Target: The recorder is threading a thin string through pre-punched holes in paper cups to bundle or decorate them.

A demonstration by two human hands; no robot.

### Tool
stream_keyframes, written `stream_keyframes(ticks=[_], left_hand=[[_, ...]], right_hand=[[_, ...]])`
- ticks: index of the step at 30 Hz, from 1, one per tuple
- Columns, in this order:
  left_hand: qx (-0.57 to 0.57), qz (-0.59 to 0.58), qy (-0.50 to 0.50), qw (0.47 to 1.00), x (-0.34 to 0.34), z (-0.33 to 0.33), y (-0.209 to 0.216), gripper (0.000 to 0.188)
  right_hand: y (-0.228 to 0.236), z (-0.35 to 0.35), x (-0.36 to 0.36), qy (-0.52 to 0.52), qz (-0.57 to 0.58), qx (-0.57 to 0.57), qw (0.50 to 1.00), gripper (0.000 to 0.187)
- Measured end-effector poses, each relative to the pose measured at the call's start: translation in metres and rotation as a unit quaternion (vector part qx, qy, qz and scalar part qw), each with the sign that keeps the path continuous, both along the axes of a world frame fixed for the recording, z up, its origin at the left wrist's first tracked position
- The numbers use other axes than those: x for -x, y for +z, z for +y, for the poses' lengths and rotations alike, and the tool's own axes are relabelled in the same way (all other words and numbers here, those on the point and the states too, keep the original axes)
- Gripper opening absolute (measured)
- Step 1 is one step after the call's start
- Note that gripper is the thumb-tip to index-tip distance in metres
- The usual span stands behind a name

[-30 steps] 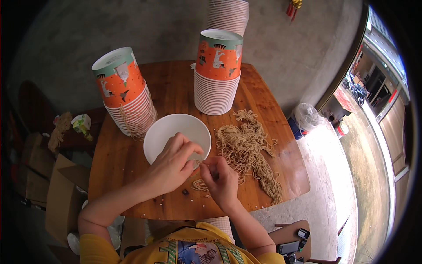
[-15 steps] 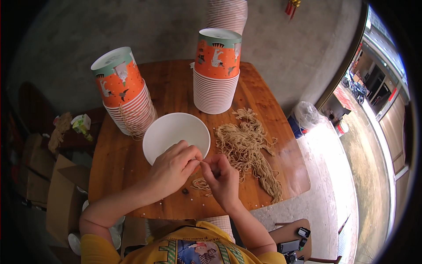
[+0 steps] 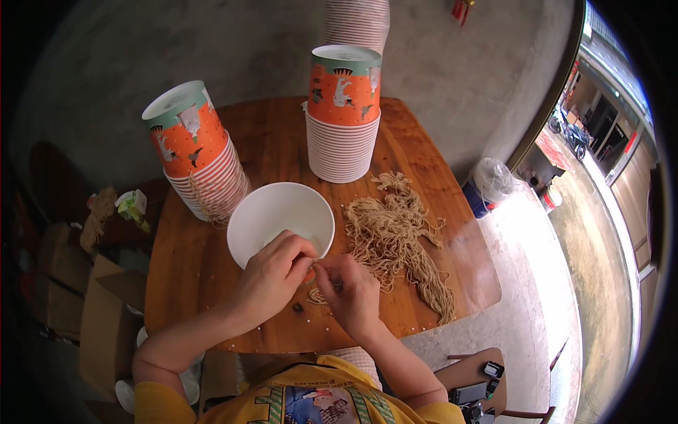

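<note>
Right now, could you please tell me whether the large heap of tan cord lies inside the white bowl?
No, the heap of tan cord lies on the wooden table, to the right of the white bowl.

A hand could pass over bare tabletop between the left cup stack and right cup stack, though the white bowl stands nearer and tangled string fills the right.

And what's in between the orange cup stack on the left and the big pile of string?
A white bowl sits on the table between the left cup stack and the string pile; the head view shows it.
</note>
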State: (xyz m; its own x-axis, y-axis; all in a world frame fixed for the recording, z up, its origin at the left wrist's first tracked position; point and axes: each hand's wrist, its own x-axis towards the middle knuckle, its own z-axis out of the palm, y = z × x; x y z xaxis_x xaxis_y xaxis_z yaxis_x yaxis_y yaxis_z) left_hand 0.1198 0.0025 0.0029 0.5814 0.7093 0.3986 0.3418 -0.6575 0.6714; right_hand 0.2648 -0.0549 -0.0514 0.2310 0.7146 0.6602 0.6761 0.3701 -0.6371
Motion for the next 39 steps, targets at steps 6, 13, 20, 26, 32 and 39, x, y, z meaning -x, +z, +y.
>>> stream_keyframes(ticks=[6,13,20,26,32,39], left_hand=[[0.077,-0.019,-0.003,0.997,0.0,0.0,0.002,0.011],[0.173,-0.04,-0.034,0.984,-0.003,0.005,0.005,0.01],[0.108,0.072,-0.005,0.992,0.0,0.008,0.016,0.006],[0.227,0.063,-0.023,0.972,0.0,0.01,0.015,0.007],[0.239,0.023,-0.005,0.971,-0.002,0.008,0.01,0.006],[0.189,-0.008,-0.022,0.982,-0.005,0.006,0.01,0.006]], right_hand=[[-0.001,0.0,0.002,0.016,0.001,-0.006,1.0,0.014],[-0.004,0.0,-0.001,0.014,0.044,0.029,0.999,0.014],[-0.006,0.0,-0.001,0.017,0.026,0.019,0.999,0.014],[-0.005,-0.001,-0.001,0.019,0.011,0.007,1.0,0.015],[-0.005,0.0,0.0,0.027,0.01,-0.005,1.0,0.016],[-0.002,-0.003,0.001,0.037,0.07,0.021,0.997,0.013]])
